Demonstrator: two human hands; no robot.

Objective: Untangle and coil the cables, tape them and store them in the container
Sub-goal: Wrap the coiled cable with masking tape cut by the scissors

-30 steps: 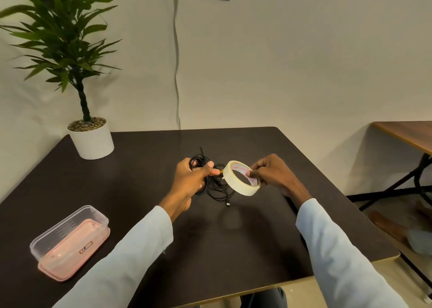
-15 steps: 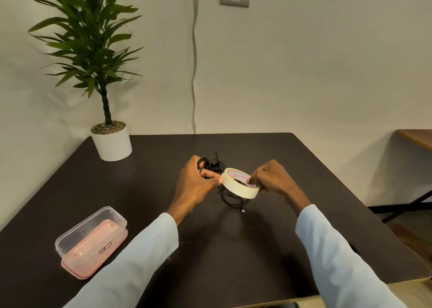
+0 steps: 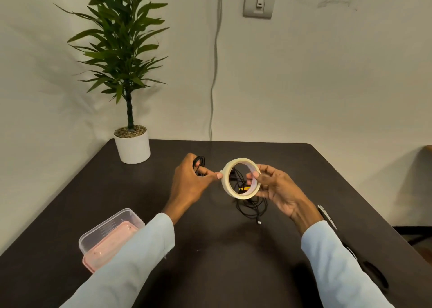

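At the centre of the frame, above a dark table [image 3: 292, 167], the right hand [image 3: 278, 188] grips a roll of tape [image 3: 240, 178] upright. The left hand [image 3: 190, 182] pinches the tape's loose end while curled around a black cable coil [image 3: 199, 164]. More tangled cables [image 3: 251, 206] lie below the roll. A clear container [image 3: 106, 234] sits lower left.

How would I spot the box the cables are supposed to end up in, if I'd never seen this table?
Start at the dark table and look to its near left edge, well in front of the potted plant. There, partly hidden behind the person's left sleeve, lies the container. It is the only clear plastic box there, rectangular with rounded corners and a pink part at the bottom.
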